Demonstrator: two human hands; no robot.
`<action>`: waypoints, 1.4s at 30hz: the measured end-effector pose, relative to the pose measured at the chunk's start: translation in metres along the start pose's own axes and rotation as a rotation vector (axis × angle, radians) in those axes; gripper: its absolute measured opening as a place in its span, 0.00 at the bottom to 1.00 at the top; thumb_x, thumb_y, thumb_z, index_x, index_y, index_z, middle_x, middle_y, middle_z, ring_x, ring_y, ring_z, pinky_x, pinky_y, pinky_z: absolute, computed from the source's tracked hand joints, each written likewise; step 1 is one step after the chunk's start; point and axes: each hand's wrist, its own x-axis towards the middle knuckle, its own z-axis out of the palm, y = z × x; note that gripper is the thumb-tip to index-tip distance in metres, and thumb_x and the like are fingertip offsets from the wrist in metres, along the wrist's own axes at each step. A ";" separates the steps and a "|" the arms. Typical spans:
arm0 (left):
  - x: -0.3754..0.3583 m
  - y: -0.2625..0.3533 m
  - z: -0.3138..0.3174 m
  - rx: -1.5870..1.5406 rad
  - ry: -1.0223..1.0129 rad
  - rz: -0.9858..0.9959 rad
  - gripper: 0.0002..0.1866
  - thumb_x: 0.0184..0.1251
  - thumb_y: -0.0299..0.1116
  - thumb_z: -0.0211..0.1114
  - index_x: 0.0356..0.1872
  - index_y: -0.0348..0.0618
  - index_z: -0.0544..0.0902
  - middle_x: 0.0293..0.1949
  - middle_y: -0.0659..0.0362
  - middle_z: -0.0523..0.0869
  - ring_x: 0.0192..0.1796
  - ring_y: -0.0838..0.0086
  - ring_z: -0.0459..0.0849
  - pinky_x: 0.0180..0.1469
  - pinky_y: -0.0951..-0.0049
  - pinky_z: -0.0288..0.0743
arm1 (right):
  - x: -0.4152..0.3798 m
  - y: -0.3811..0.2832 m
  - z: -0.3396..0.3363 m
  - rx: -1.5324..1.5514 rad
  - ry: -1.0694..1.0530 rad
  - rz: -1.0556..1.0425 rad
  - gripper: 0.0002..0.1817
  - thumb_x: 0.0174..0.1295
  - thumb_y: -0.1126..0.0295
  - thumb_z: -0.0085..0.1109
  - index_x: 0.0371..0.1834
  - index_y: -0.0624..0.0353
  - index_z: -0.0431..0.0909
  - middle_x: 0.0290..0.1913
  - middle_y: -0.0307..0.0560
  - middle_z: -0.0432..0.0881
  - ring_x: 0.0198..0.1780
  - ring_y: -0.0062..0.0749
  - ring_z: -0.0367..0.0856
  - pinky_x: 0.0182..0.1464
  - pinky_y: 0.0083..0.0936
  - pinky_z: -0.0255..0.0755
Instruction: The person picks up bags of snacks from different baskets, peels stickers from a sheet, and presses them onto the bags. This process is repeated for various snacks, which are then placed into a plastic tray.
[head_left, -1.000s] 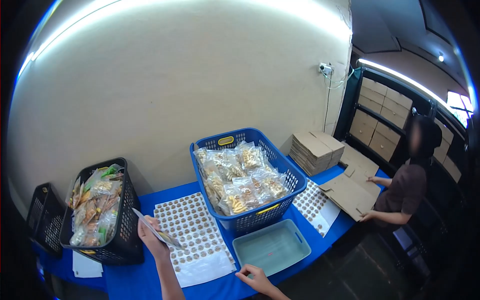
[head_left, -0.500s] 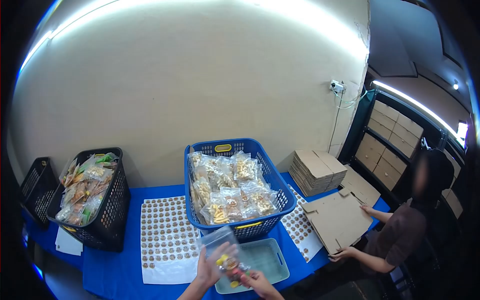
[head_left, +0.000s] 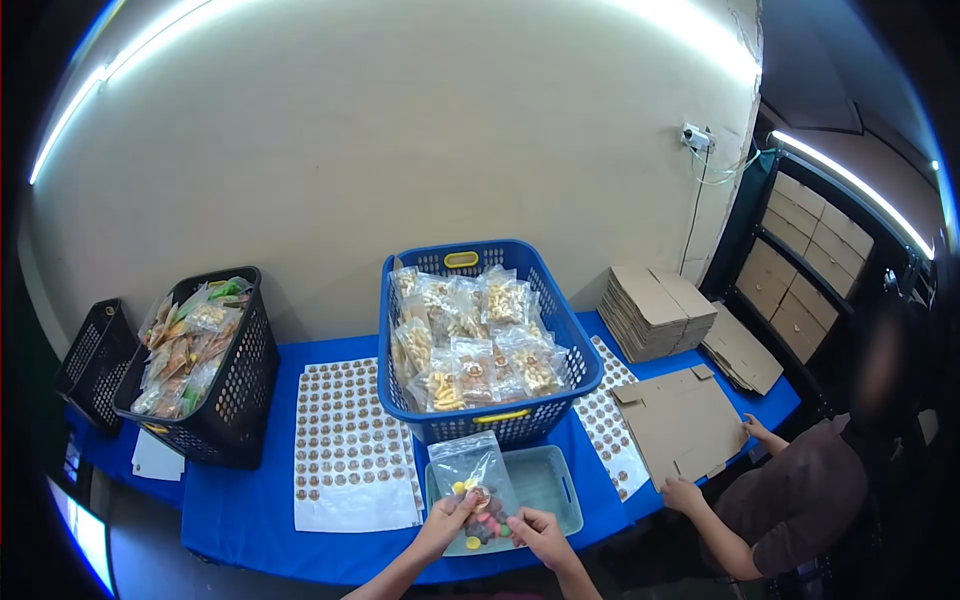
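A clear plastic bag of colourful candies, with a round sticker on its front, hangs upright over the pale green tray. My left hand grips its left side, thumb at the sticker. The fingers of my right hand pinch the lower right side of the bag. Just behind stands a blue basket full of small snack bags. A sheet of round stickers lies on the blue cloth to the left.
A black basket of packets and another black basket stand left. To the right are a second sticker sheet, stacked cardboard and a co-worker holding flat cardboard.
The bag has turned upright, its sticker now facing me. My left hand has moved from behind it to its left edge. The view has shifted, and the co-worker's cardboard lies a little differently.
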 end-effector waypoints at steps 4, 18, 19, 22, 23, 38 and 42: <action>0.001 0.000 0.022 -0.030 -0.040 -0.041 0.21 0.68 0.45 0.48 0.47 0.36 0.74 0.41 0.59 0.79 0.41 0.77 0.79 0.38 0.78 0.74 | -0.014 -0.012 -0.010 0.016 0.305 -0.139 0.11 0.62 0.70 0.50 0.23 0.61 0.73 0.22 0.35 0.74 0.22 0.13 0.68 0.25 0.12 0.62; 0.024 0.011 0.061 0.388 -0.397 -0.075 0.17 0.67 0.40 0.51 0.30 0.35 0.79 0.20 0.60 0.80 0.22 0.79 0.79 0.27 0.82 0.73 | -0.063 -0.014 -0.026 0.044 0.500 -0.189 0.17 0.66 0.61 0.44 0.31 0.65 0.76 0.22 0.40 0.75 0.20 0.13 0.66 0.22 0.10 0.58; 0.026 0.015 0.061 0.452 -0.397 -0.030 0.17 0.67 0.39 0.51 0.29 0.35 0.79 0.20 0.60 0.80 0.22 0.79 0.79 0.27 0.81 0.73 | -0.063 -0.012 -0.026 0.050 0.497 -0.172 0.17 0.66 0.61 0.44 0.31 0.65 0.76 0.22 0.40 0.75 0.20 0.13 0.66 0.23 0.10 0.58; 0.031 0.036 0.064 0.597 -0.309 0.387 0.15 0.67 0.33 0.51 0.26 0.32 0.78 0.19 0.58 0.79 0.22 0.80 0.79 0.25 0.80 0.72 | -0.062 -0.008 -0.027 0.087 0.422 -0.188 0.17 0.66 0.62 0.44 0.31 0.65 0.75 0.22 0.40 0.75 0.22 0.14 0.68 0.25 0.11 0.61; 0.039 0.042 0.059 0.600 -0.185 0.534 0.14 0.67 0.32 0.50 0.27 0.33 0.78 0.19 0.59 0.79 0.22 0.80 0.78 0.26 0.81 0.73 | -0.062 -0.007 -0.029 0.105 0.385 -0.202 0.16 0.66 0.62 0.44 0.31 0.66 0.74 0.22 0.40 0.74 0.22 0.15 0.69 0.26 0.11 0.62; 0.080 0.084 -0.039 0.337 -0.042 -0.051 0.39 0.65 0.61 0.31 0.62 0.35 0.56 0.39 0.51 0.81 0.36 0.75 0.80 0.41 0.75 0.76 | -0.079 0.036 -0.052 -0.013 0.669 -0.020 0.08 0.60 0.72 0.52 0.27 0.64 0.74 0.21 0.39 0.75 0.23 0.16 0.70 0.27 0.12 0.63; 0.041 0.094 -0.063 0.435 0.035 0.118 0.28 0.69 0.50 0.39 0.60 0.38 0.59 0.41 0.52 0.80 0.37 0.75 0.80 0.44 0.75 0.76 | -0.056 0.032 -0.042 -0.038 0.682 -0.028 0.13 0.59 0.71 0.54 0.17 0.61 0.70 0.16 0.37 0.71 0.18 0.14 0.66 0.23 0.12 0.58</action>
